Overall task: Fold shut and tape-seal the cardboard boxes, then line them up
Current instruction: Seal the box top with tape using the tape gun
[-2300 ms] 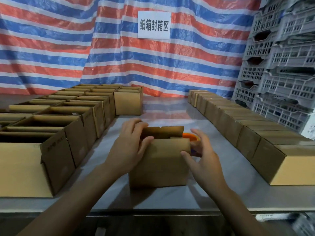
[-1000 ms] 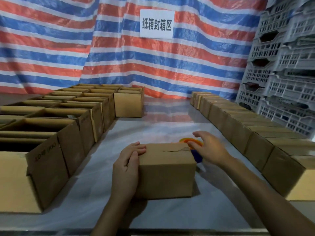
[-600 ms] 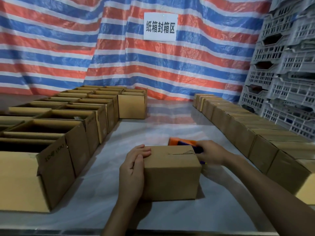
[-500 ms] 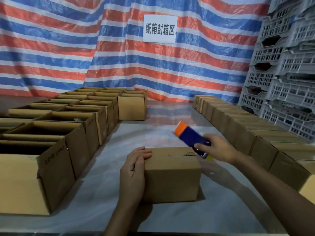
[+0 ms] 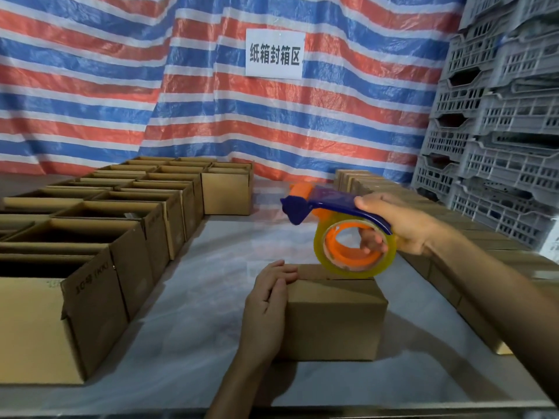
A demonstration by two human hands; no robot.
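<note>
A closed brown cardboard box [image 5: 332, 316] is set on the grey, glossy table [image 5: 211, 282], near its front edge and between the 2 groups of other boxes. The left hand [image 5: 266, 300] is laid flat against the left side of this box, with the fingers straight and together and the fingertips lapped over the top left edge; nothing is gripped by it.

A blue-framed tape dispenser with an orange roller [image 5: 329, 204] is held above the box by the right hand [image 5: 402, 225], whose fingers are curled round the blue handle and are partly seen through the hub. The roller end is pointed away and to the left. The dispenser's roll of clear yellowish tape on an orange core [image 5: 351, 269] is seen overlapping the far top edge of the box; whether contact is made cannot be told.

Open-topped brown cardboard boxes [image 5: 90, 322] are ranked along the left of the table, and a row of closed brown boxes [image 5: 360, 179] is lined up along the right. Behind, a red, white and blue striped tarpaulin [image 5: 121, 86] is hung, with a white printed sign [image 5: 273, 52] fixed to it. Grey slotted plastic crates [image 5: 499, 116] are stacked at the right.
</note>
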